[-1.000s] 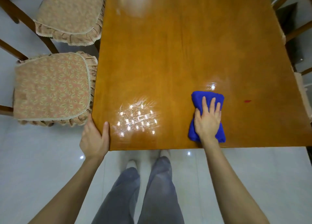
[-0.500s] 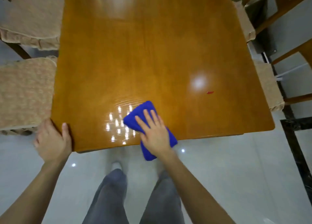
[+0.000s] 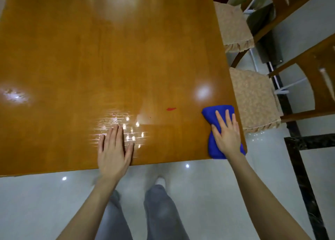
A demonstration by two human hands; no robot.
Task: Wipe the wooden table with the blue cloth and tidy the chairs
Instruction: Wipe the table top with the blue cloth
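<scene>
The wooden table [image 3: 90,58] fills the upper left of the view, glossy with light reflections. My right hand [image 3: 226,133] presses flat on the folded blue cloth [image 3: 215,113] at the table's near right corner, fingers straight. Flat on the tabletop near the front edge rests my left hand [image 3: 114,152], fingers straight and together. A small red mark [image 3: 171,109] lies on the wood between the hands. Two wooden chairs with beige cushions stand along the right side: the nearer chair [image 3: 253,98] and the farther chair [image 3: 233,26].
Pale glossy tile floor [image 3: 45,203] lies below the table's front edge, where my legs in grey trousers [image 3: 159,212] stand. A dark floor strip [image 3: 299,167] runs along the right beside the chairs.
My right hand slid the blue cloth from the front edge's middle to the right corner. My left hand left the table's left corner and now lies flat on the top. The view shifted right.
</scene>
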